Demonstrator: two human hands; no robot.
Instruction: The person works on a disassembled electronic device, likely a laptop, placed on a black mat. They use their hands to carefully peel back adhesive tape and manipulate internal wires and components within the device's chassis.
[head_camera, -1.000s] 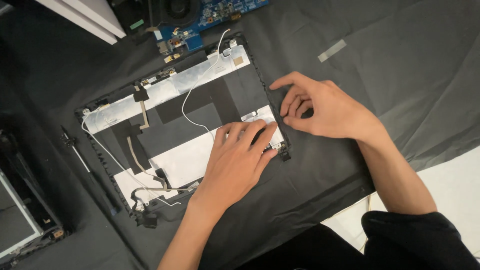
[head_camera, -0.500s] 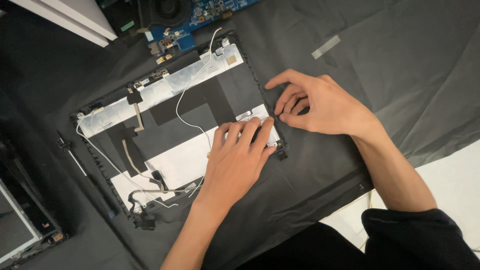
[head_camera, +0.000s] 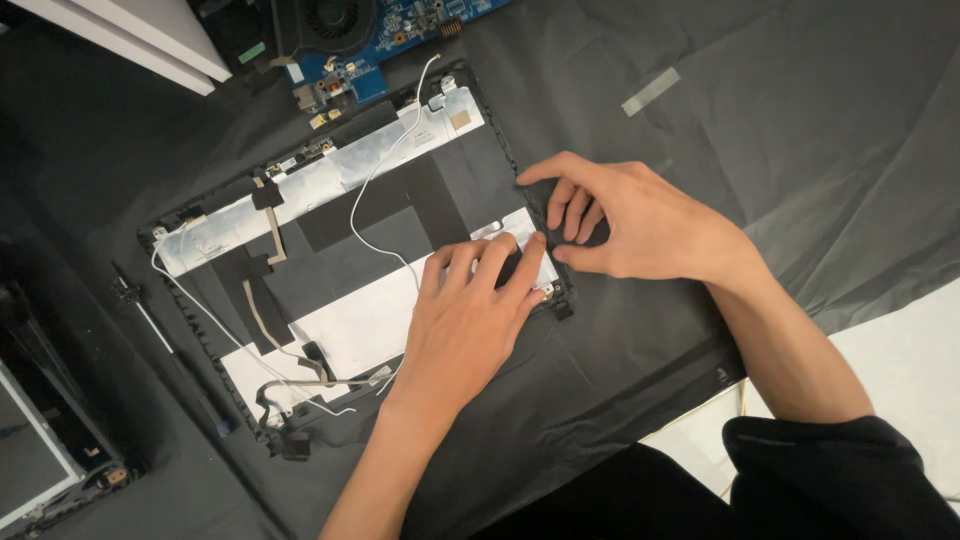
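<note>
Hands, left hand (head_camera: 470, 320) flat inside lid shell (head_camera: 330, 260), right hand (head_camera: 640, 220) at its edge

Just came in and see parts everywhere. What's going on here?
A person is working on a laptop lid shell lying open on a black cloth. The left hand presses flat on its foil lining, and the right hand fingers the shell's edge. A white cable lies loose across it; a circuit board sits above.

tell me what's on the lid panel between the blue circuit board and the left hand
In the head view, between the blue circuit board and the left hand lie a silver foil strip, black panel sections and a thin white wire.
</note>
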